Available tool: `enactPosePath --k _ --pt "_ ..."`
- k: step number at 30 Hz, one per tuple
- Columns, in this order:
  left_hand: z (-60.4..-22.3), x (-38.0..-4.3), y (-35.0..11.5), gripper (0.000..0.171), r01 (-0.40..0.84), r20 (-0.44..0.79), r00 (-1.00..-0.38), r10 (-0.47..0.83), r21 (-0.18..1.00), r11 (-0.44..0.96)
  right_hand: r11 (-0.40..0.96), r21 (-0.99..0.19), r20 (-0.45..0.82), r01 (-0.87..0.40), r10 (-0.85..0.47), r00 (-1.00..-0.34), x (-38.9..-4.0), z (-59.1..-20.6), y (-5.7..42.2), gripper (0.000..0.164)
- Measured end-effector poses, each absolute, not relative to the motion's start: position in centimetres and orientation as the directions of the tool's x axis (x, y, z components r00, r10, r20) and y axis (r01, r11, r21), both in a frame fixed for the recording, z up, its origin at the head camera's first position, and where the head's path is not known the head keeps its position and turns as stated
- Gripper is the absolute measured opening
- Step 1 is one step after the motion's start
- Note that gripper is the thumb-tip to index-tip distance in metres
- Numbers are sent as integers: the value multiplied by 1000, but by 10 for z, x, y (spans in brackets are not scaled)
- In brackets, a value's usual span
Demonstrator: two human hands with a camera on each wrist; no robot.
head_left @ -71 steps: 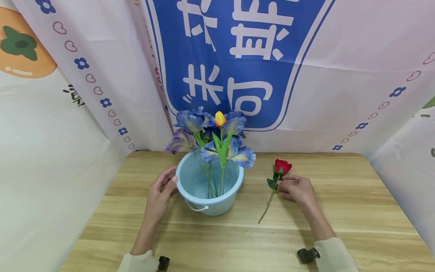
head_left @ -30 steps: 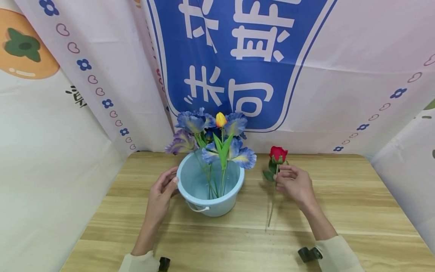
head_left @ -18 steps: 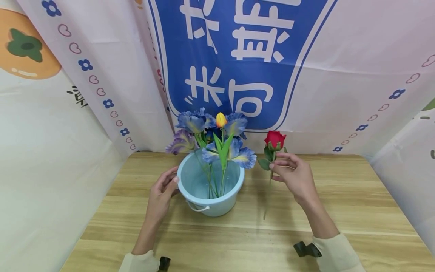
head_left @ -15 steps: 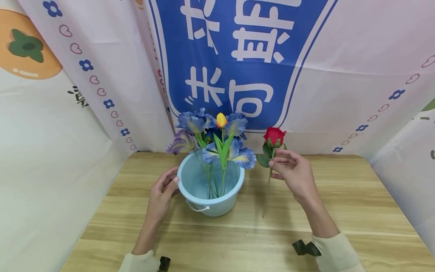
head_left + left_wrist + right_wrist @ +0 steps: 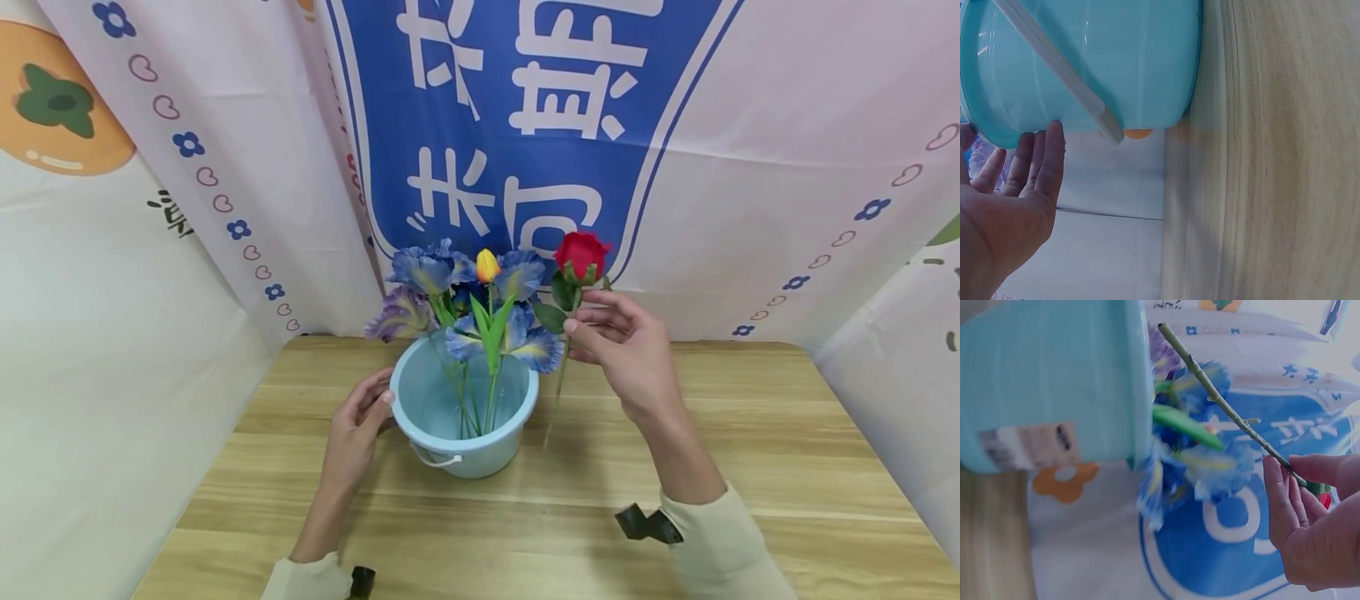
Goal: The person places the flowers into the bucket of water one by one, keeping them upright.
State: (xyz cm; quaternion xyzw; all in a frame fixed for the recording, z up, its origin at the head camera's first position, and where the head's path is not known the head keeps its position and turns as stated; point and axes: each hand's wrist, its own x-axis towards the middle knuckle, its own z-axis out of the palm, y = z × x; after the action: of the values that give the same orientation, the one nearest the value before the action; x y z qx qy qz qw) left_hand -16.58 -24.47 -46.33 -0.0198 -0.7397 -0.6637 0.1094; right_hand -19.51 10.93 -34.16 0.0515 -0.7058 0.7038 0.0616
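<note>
A light blue bucket point(image 5: 465, 454) stands upright on the table, holding blue and purple irises point(image 5: 536, 346) and one yellow-orange tulip point(image 5: 487, 265). My left hand point(image 5: 358, 425) rests on the bucket's left side, fairly straight fingers touching its wall and the thumb at the rim. Right of the bucket, my right hand point(image 5: 633, 354) pinches the stem of a red rose point(image 5: 582, 255) between thumb and fingers. The rose is upright, bloom on top, off the table. In the right wrist view its bare stem point(image 5: 1229, 412) points toward the bucket's mouth, outside it; the bloom is mostly hidden behind the fingers.
The bucket's white handle point(image 5: 438, 460) hangs down at its front. Behind the wooden table point(image 5: 480, 542) hangs a white cloth with a blue printed panel point(image 5: 487, 125). White cloth also stands at both sides.
My right hand has lifted the rose from the table, turned it upright and carried it up and left toward the bucket. My left hand and the bucket have stayed put.
</note>
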Motion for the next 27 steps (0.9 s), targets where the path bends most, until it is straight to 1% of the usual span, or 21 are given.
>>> enactPosePath --k 6,13,20,27 --pt "-463 -165 -245 43 181 195 -975 -110 976 123 -28 -976 217 -216 -11 -976 -203 -329 89 44" --pt "-463 -166 -244 42 180 193 -975 -110 977 116 -46 -964 263 -262 -17 -965 -211 -324 69 41" --pt "-462 -165 -245 43 171 185 -976 -113 978 120 -68 -958 282 -278 -46 -958 -219 -330 48 38" --pt "-463 -166 -245 42 170 183 -976 -118 978 118 -26 -958 287 -286 -82 -954 -225 -343 29 36"
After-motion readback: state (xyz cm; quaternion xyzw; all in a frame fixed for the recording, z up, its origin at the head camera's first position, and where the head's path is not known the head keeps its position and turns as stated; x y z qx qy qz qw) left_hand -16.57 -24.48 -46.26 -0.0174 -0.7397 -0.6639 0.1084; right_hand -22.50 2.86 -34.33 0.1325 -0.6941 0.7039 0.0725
